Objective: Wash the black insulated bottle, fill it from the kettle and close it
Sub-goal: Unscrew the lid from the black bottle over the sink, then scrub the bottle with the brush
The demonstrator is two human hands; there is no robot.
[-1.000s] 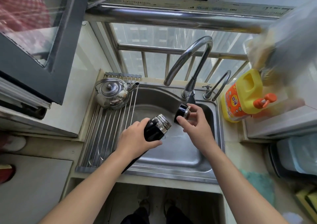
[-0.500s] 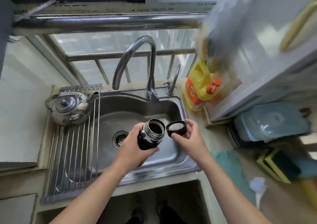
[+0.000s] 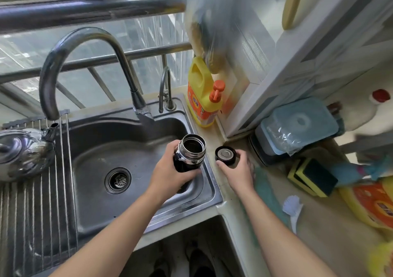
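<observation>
While your left grip (image 3: 170, 171) wraps the open bottle (image 3: 188, 160) over the sink (image 3: 95, 149), set the cap (image 3: 225, 155) your right grip (image 3: 238, 172) pinches flat beside it.

bottle (image 3: 187, 162) black, steel neck | detergent jug (image 3: 200, 98) yellow, orange label | sponge (image 3: 312, 177) yellow-black

Daylight comes through a window (image 3: 148, 34) at 11 o'clock, with a thick steel rail (image 3: 85, 11) across it and thinner bars below. A steel sink (image 3: 95, 191) fills the middle toward 9 o'clock, a curved faucet (image 3: 89, 32) arching over its far edge. A wire rack (image 3: 32, 213) lies over the sink's side at 8 o'clock. A white cabinet (image 3: 308, 53) stands at 2 o'clock on a beige counter (image 3: 319, 223) that runs down to 4 o'clock. Dim floor (image 3: 138, 262) shows at 6 o'clock.
</observation>
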